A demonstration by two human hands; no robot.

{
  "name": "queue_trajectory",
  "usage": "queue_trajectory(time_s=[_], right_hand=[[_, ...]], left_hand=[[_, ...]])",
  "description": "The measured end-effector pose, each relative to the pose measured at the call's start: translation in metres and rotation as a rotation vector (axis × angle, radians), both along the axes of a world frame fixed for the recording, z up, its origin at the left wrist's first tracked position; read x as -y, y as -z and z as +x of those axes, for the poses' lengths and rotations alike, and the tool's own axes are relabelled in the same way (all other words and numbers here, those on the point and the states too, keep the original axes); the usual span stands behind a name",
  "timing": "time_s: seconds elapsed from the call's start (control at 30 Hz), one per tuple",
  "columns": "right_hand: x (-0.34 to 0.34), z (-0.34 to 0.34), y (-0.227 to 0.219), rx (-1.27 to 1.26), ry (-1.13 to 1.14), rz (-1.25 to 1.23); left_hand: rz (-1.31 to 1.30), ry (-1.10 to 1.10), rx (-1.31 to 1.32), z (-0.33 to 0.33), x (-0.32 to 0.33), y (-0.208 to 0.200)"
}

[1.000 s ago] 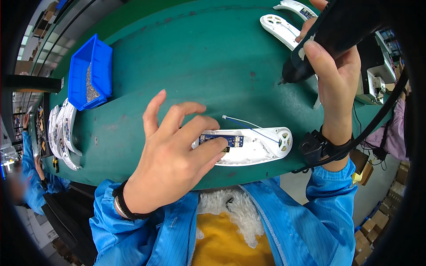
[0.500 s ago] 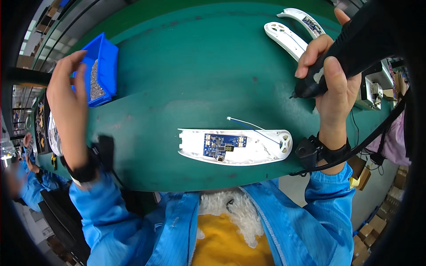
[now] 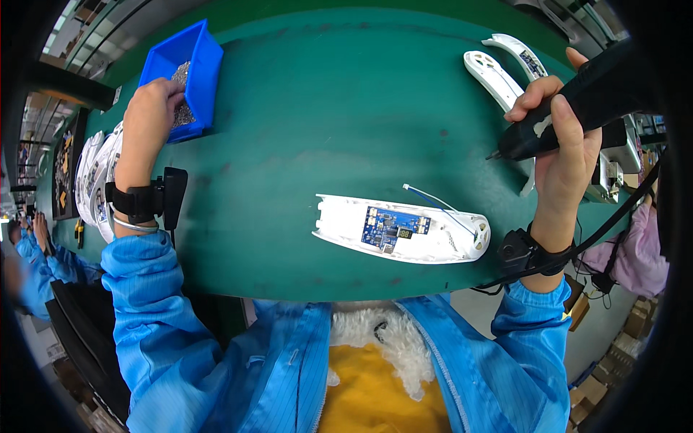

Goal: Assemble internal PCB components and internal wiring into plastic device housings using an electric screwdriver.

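Note:
My left hand (image 3: 148,115) reaches over the near side of a blue bin (image 3: 207,79), its fingertips bent down among small grey metal pieces (image 3: 183,115), probably screws. Its fingers look drawn together; whatever they hold is hidden. In my right hand (image 3: 567,148) is a black electric screwdriver (image 3: 599,83), its bit pointing left above the table. A long white plastic shell (image 3: 339,224) lies open side up near the front edge. It carries a blue circuit board (image 3: 390,225) with a small display, and a white-and-blue wire (image 3: 433,198) with a connector rises from its round end.
Two more white shell pieces (image 3: 498,79) lie at the far right of the green table (image 3: 325,123). Several white shells (image 3: 94,173) are stacked at the left, near a dark tray (image 3: 66,169). A black cable (image 3: 613,234) runs by my right wrist. Other people sit at both sides.
My left hand has moved from beside the bin into it, fingers now down among the metal pieces. The right hand still holds the screwdriver. The whole view has shifted slightly.

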State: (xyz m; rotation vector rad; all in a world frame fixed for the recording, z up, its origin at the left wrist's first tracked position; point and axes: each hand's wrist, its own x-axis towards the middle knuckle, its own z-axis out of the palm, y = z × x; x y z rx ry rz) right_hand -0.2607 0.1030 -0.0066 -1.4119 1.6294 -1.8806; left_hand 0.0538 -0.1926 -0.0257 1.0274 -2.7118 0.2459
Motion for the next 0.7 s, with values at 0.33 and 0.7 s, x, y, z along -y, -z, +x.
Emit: queue_trajectory(time_s=[0.33,0.7], right_hand=[[-0.001,-0.004,0.006,-0.023,-0.010,0.010],[0.004,0.024,-0.006,0.192,0.085,-0.018]], left_hand=[[0.370,0.714,-0.323,-0.074,-0.192,-0.038],[0.426,0.627,-0.330,-0.096,-0.234,-0.010]])
